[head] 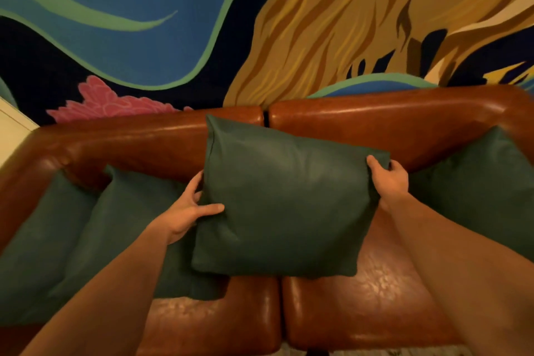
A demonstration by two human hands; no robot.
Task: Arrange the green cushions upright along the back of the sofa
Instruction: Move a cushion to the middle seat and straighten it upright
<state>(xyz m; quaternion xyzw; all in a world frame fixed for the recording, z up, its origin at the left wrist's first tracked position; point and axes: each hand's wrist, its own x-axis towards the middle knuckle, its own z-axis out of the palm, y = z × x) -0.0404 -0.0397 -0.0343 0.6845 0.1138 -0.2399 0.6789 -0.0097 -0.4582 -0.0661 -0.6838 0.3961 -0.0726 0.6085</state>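
Two hands are gripping one green cushion [284, 199] over the middle of a brown leather sofa [375, 306]. The left hand [185, 211] is closing on the cushion's left edge, thumb lying across the front face and fingers tucking behind. The right hand [388, 176] is pinching the upper right corner, fingers curling over the top of the fabric. The cushion is hanging between them, tilting a little, its top left corner reaching up to the sofa back [150, 136] near the seam where the two back sections are meeting. Its lower edge is sitting above the gap between the two seat pads; whether it is touching the seat cannot be told.

To the left, two more green cushions are leaning against the back: a near cushion [124, 228] overlapping a far-left cushion [40, 228] by the left armrest. The held cushion's lower left corner is overlapping the near one. To the right, another cushion [479, 182] is leaning in the right corner, just beside the right hand. Bare seat is showing below and right of the held cushion. A painted wall [144, 23] is rising behind the sofa.
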